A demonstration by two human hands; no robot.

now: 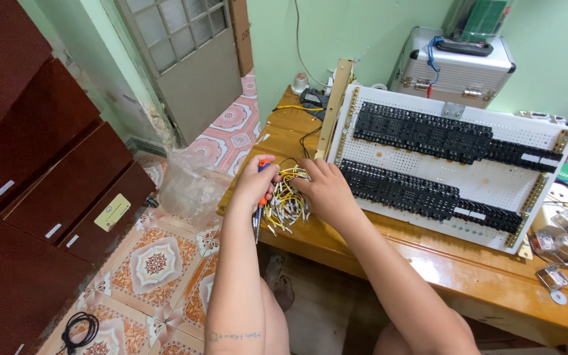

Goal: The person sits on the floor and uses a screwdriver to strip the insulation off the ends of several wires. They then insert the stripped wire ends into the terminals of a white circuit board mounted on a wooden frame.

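**Inspector:** The left hand (252,186) is closed around a screwdriver (260,197) with an orange and blue handle, shaft pointing down past the edge of the wooden table (428,263). The right hand (327,190) lies with fingers curled on the bundle of yellow and white wire jumpers (286,200); whether it pinches one wire cannot be told. The bundle sits just left of the white perforated panel (494,184), at the table's corner.

**Second inspector:** Risks?

**Inspector:** In his judgement, the bundle lies so near the corner that a pull on one jumper could drag others off onto the tiled floor. The screwdriver tip, held among loose leads, could snag them.

**Second inspector:** Containers?

**Inspector:** A clear plastic bag (189,187) slumps on the floor left of the panel, beyond the hands; its contents cannot be made out. Behind the panel stands a shut aluminium case (458,75), a dark object lying on its lid.
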